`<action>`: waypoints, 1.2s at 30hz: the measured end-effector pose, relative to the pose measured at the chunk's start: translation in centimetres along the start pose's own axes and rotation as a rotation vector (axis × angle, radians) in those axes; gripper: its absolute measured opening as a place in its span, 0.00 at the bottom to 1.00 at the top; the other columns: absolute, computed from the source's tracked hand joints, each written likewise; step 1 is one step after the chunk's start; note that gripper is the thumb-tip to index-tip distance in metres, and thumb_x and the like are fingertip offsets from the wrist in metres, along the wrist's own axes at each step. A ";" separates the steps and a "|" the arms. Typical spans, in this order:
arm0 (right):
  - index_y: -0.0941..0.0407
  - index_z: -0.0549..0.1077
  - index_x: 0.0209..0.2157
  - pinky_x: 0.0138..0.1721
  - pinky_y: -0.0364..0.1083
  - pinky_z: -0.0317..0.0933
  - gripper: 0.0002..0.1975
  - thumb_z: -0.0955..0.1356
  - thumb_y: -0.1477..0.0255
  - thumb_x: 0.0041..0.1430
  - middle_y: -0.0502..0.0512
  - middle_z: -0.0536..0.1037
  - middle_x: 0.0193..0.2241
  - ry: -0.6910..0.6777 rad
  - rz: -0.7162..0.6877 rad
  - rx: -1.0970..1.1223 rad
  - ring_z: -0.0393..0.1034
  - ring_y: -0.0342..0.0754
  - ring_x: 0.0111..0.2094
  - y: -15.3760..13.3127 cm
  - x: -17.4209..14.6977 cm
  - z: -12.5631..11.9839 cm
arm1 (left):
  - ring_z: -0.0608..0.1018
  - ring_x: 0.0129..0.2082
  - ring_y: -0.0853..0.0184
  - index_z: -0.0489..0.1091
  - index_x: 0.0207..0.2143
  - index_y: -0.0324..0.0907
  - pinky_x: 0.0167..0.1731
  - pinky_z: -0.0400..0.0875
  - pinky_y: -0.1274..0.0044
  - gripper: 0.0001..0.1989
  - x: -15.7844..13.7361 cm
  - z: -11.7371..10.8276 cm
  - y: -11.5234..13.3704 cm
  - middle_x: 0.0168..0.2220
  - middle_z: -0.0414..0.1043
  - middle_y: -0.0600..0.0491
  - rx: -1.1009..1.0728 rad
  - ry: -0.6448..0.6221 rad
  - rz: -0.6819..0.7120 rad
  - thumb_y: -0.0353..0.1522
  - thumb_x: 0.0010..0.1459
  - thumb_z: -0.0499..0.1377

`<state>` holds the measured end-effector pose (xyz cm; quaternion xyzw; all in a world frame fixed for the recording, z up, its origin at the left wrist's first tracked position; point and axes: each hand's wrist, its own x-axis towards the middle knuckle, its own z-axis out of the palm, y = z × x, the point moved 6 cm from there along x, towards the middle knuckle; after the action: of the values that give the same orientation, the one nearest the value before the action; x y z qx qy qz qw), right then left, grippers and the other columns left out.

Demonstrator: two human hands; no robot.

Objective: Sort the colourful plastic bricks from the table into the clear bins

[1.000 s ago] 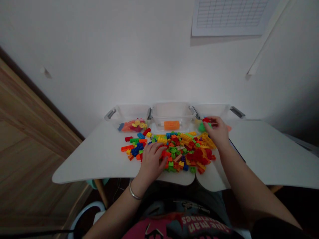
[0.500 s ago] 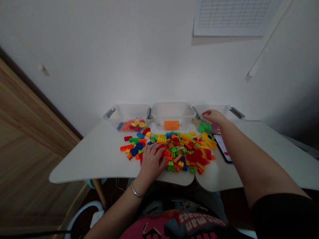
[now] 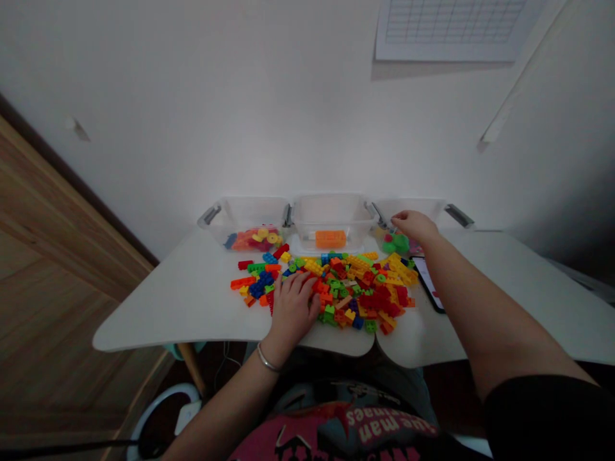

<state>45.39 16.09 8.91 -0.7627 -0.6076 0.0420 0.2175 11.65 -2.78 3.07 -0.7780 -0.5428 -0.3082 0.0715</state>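
Observation:
My left hand (image 3: 294, 306) lies palm down on the near left part of a heap of coloured toy building bricks (image 3: 343, 285), its fingers slightly spread over red and orange pieces. Whatever is under the palm is hidden. My right hand (image 3: 414, 224) reaches over the clear right bin (image 3: 435, 208). Its fingers look loosely bent and a little apart, with no brick visible in them. Below the fingertips, green pieces (image 3: 396, 243) show through the bin wall, with a small reddish spot beside them.
A clear middle bin (image 3: 334, 208) has an orange item (image 3: 330, 239) showing at its front. The clear left bin (image 3: 250, 208) contains mixed coloured pieces. A phone (image 3: 427, 282) lies under my right forearm. The white table's (image 3: 158, 301) far edge meets a wall.
My right hand stays over the right bin with little movement. A reddish spot now shows below its fingertips. My left hand stays on the heap, and the view tilts slightly.

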 end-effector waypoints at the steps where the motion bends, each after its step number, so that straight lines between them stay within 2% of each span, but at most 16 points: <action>1: 0.56 0.80 0.42 0.40 0.49 0.66 0.18 0.65 0.63 0.55 0.60 0.82 0.38 0.044 -0.027 0.044 0.75 0.54 0.38 -0.2 -0.3 -0.3 | 0.72 0.55 0.54 0.73 0.50 0.44 0.63 0.53 0.52 0.16 0.0 0.0 0.0 0.54 0.75 0.49 0.000 0.004 0.001 0.32 0.60 0.55; 5: 0.57 0.79 0.42 0.47 0.52 0.65 0.18 0.63 0.65 0.57 0.61 0.81 0.40 0.324 -0.269 0.261 0.73 0.53 0.42 -1.8 -3.2 -3.1 | 0.72 0.55 0.54 0.73 0.50 0.45 0.63 0.54 0.52 0.16 0.0 0.0 -0.1 0.53 0.75 0.49 -0.009 0.018 -0.005 0.32 0.60 0.55; 6: 0.57 0.79 0.41 0.47 0.52 0.65 0.18 0.63 0.65 0.57 0.61 0.81 0.39 0.392 -0.305 0.300 0.73 0.53 0.42 -2.1 -4.5 -3.8 | 0.72 0.55 0.54 0.73 0.50 0.45 0.63 0.54 0.52 0.16 0.0 0.0 -0.1 0.54 0.75 0.49 -0.012 0.017 -0.006 0.32 0.60 0.55; 8: 0.56 0.78 0.40 0.45 0.52 0.66 0.17 0.63 0.63 0.57 0.59 0.81 0.39 0.431 -0.315 0.388 0.73 0.53 0.40 -2.4 -7.2 -4.4 | 0.71 0.55 0.54 0.73 0.50 0.45 0.62 0.55 0.52 0.16 0.1 0.0 -0.1 0.54 0.75 0.49 -0.018 0.011 -0.009 0.32 0.60 0.55; 10: 0.55 0.78 0.40 0.40 0.51 0.67 0.16 0.64 0.61 0.58 0.57 0.81 0.38 0.331 -0.320 0.484 0.73 0.51 0.34 -2.5 -10.0 -3.8 | 0.71 0.55 0.54 0.73 0.50 0.45 0.62 0.55 0.52 0.16 0.1 0.1 -0.2 0.54 0.75 0.49 -0.026 0.001 -0.012 0.33 0.60 0.56; 12: 0.54 0.78 0.39 0.42 0.52 0.67 0.15 0.65 0.60 0.57 0.57 0.81 0.38 0.223 -0.403 0.497 0.74 0.52 0.37 -2.8 -12.8 -2.5 | 0.71 0.55 0.55 0.73 0.50 0.45 0.62 0.56 0.52 0.16 0.2 0.1 -0.2 0.53 0.75 0.49 -0.031 -0.007 -0.012 0.33 0.60 0.56; 16: 0.54 0.78 0.40 0.49 0.57 0.64 0.13 0.66 0.64 0.59 0.57 0.81 0.40 0.084 -0.526 0.310 0.74 0.56 0.44 -2.8 -16.4 0.6 | 0.71 0.55 0.54 0.73 0.50 0.43 0.62 0.55 0.52 0.16 0.2 0.0 -0.2 0.53 0.75 0.50 -0.025 0.000 -0.012 0.32 0.60 0.56; 20: 0.54 0.77 0.43 0.50 0.57 0.64 0.13 0.66 0.68 0.58 0.58 0.81 0.43 0.055 -0.522 0.121 0.73 0.57 0.46 -1.9 -16.9 2.9 | 0.71 0.55 0.54 0.73 0.50 0.43 0.62 0.55 0.53 0.16 0.2 0.0 -0.1 0.53 0.75 0.50 -0.025 0.005 -0.007 0.32 0.60 0.55; 24: 0.54 0.77 0.43 0.50 0.57 0.64 0.12 0.66 0.70 0.57 0.58 0.81 0.43 0.066 -0.512 0.039 0.73 0.57 0.45 -1.5 -16.6 3.8 | 0.71 0.55 0.55 0.73 0.50 0.44 0.63 0.54 0.53 0.16 0.1 0.0 -0.1 0.53 0.75 0.50 -0.037 0.002 -0.013 0.32 0.60 0.55; 29: 0.53 0.78 0.39 0.50 0.57 0.64 0.10 0.67 0.71 0.56 0.57 0.81 0.40 0.108 -0.501 0.100 0.72 0.57 0.45 -1.5 -16.8 4.3 | 0.71 0.55 0.55 0.74 0.50 0.44 0.63 0.55 0.53 0.16 0.2 -0.1 -0.1 0.53 0.76 0.50 -0.044 0.003 -0.020 0.31 0.60 0.55; 36: 0.54 0.75 0.42 0.48 0.57 0.66 0.13 0.65 0.69 0.57 0.58 0.79 0.41 0.163 -0.456 0.281 0.73 0.56 0.43 -1.8 -17.0 3.3 | 0.71 0.56 0.55 0.72 0.52 0.44 0.64 0.52 0.52 0.17 0.2 -0.1 -0.3 0.54 0.75 0.50 -0.055 -0.018 -0.030 0.33 0.61 0.55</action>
<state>38.30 1.21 3.16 -0.5694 -0.7323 0.0145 0.3732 11.43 -2.57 3.16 -0.7742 -0.5463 -0.3170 0.0407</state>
